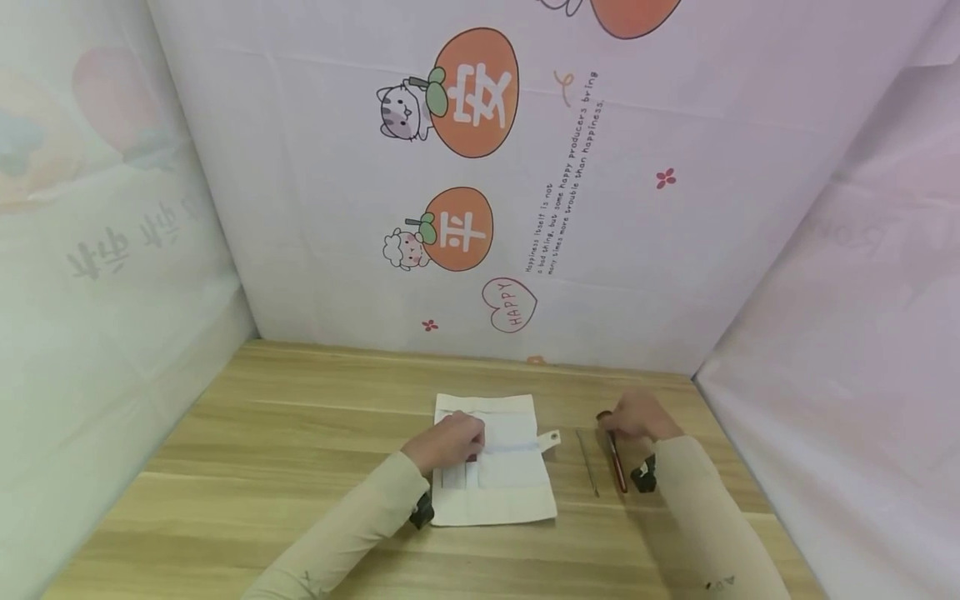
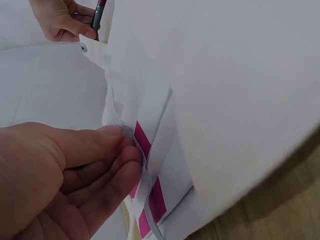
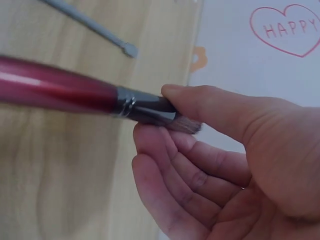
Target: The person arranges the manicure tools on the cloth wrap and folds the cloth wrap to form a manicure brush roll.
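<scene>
A white fabric case (image 1: pixel 517 504) lies unfolded on the table, with its snap tab (image 1: pixel 551 440) sticking out to the right. Over its left half, my left hand (image 1: pixel 453 440) pinches the pale elastic band (image 2: pixel 147 200) between thumb and fingers. Under that band, white strips with magenta patches (image 2: pixel 159 197) show in the left wrist view. To the right of the case, my right hand (image 1: pixel 639 417) pinches a makeup brush (image 3: pixel 60 87) with a glossy red handle. Thumb and fingertips hold its dark ferrule, close to the brown bristles (image 3: pixel 187 125).
A thin metal stick (image 1: pixel 587 462) with a small knob at one end lies between the case and the brush. White printed cloth (image 1: pixel 337 250) walls in the wooden table (image 1: pixel 225 492) at the back and both sides. A dark wrist camera (image 1: pixel 422 510) sits below the left hand.
</scene>
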